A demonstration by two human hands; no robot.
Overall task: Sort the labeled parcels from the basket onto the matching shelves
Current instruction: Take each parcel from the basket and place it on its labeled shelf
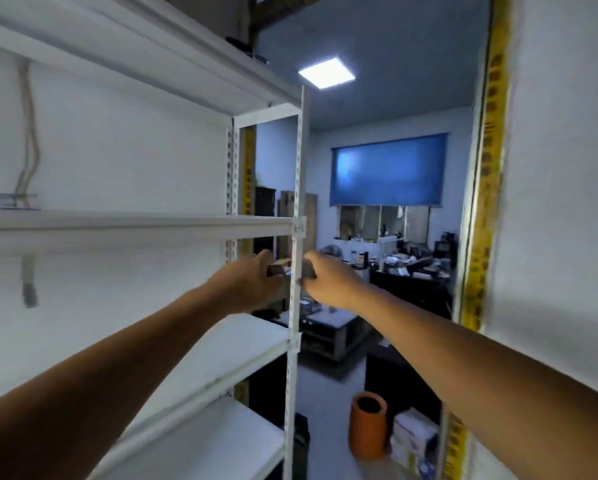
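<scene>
A white metal shelf unit (134, 223) fills the left half of the view, with several bare shelves. My left hand (252, 284) and my right hand (328, 284) are stretched out at the unit's right end, both closed on a small brown parcel (279, 266). The parcel is held behind the front upright post (295, 271), just under the shelf that carries a small label tag (300, 228). Most of the parcel is hidden by my fingers and the post. The basket is not in view.
A wall with a yellow-striped edge (481, 237) stands close on the right. Beyond the shelf is an office with cluttered desks (408, 268) and a blue blind (387, 169). On the floor lie an orange cylinder (367, 424) and stacked packages (413, 441).
</scene>
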